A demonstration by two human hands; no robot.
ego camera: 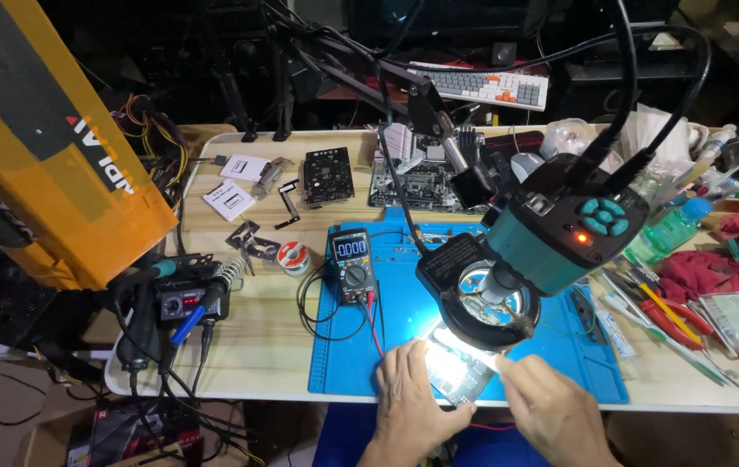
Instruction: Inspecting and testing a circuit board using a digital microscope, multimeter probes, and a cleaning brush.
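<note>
Left hand [411, 393] and right hand [551, 411] pinch circuit board [458, 374] edges under microscope [551, 238]; glare hides grip, apparently light, board could slip.

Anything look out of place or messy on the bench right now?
Nothing is spilled or broken. The circuit board under both hands is washed out by lamp glare. Red rags and loose tools crowd the right end of the table.

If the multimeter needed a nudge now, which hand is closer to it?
Probably the left hand: it rests at the near left edge of the lit circuit board, just below the multimeter. The right hand is on the board's far side, farther off.
</note>
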